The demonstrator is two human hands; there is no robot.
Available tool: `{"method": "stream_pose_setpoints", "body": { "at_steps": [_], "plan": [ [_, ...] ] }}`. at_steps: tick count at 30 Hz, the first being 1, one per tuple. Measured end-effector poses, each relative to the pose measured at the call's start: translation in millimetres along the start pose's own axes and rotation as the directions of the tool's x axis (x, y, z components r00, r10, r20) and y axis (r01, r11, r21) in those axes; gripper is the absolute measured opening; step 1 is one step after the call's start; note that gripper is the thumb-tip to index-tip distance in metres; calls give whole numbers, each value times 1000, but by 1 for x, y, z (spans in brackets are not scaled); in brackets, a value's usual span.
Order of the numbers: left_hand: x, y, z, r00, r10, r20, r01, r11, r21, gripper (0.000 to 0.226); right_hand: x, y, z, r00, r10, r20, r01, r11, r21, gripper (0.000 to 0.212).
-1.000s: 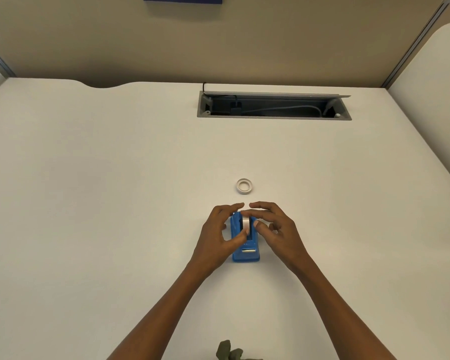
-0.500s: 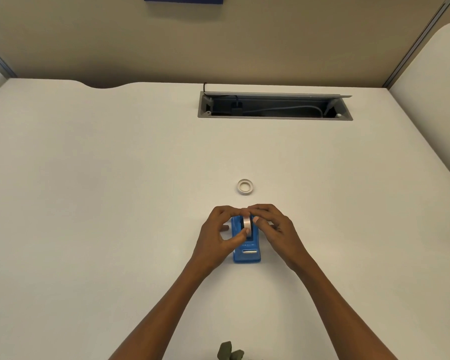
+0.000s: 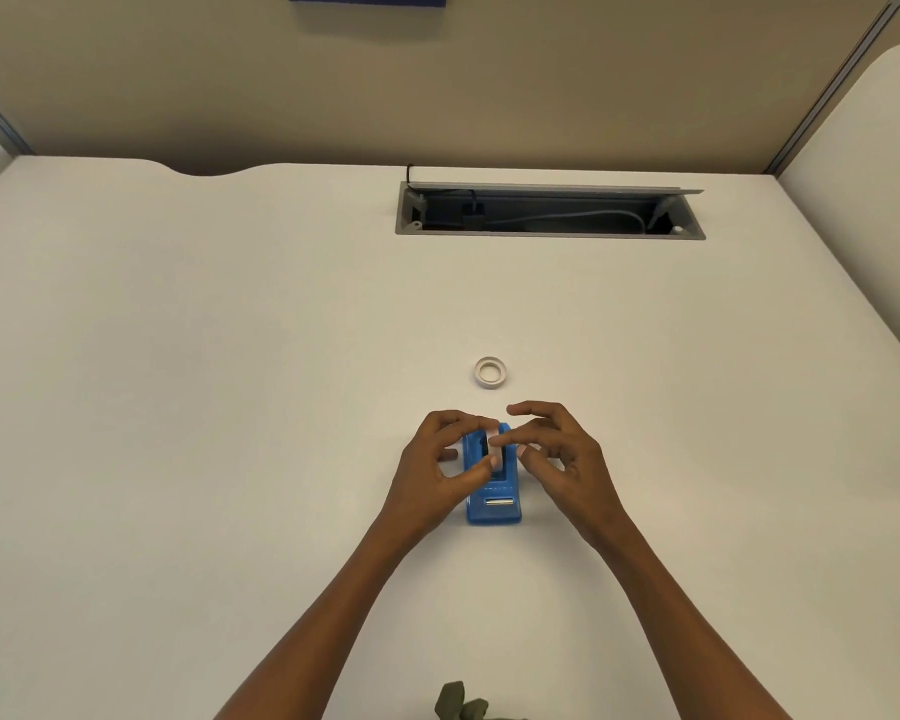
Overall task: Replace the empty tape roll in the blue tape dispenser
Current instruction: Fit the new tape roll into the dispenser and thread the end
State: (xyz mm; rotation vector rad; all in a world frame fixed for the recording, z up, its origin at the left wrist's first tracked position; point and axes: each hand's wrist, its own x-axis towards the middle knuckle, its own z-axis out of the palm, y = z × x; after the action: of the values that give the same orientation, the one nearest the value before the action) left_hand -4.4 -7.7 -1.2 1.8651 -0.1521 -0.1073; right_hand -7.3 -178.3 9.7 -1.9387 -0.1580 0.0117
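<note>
Hands flank the blue tape dispenser [image 3: 492, 480] on the desk [image 3: 178, 407]: the left hand [image 3: 440, 475] pinches the roll [image 3: 494, 449] sitting in its cradle, and the right hand [image 3: 557, 454] hovers beside it, fingers spread and seemingly holding nothing. Beyond the dispenser a small white ring [image 3: 490, 372] lies apart. Seating should go best pressed straight down, dispenser steadied.
</note>
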Motion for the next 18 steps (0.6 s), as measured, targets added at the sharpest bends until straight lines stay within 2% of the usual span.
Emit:
{"method": "stream_pose_setpoints", "body": {
  "at_steps": [5,9,15,18],
  "plan": [
    [-1,-2,2,1000,-15,18,14,1000,28,43,1,2,1,1000,12,8,-12,1000,1,31],
    [-1,-5,3,1000,-14,21,13,999,30,45,2,4,2,999,32,25,-32,999,7,46],
    [-1,-6,4,1000,-17,17,17,999,31,46,3,10,3,996,62,67,-64,998,23,34],
    [-2,-6,3,1000,-13,6,13,1000,21,48,5,12,4,995,68,77,-68,998,-4,35]
  ]
}}
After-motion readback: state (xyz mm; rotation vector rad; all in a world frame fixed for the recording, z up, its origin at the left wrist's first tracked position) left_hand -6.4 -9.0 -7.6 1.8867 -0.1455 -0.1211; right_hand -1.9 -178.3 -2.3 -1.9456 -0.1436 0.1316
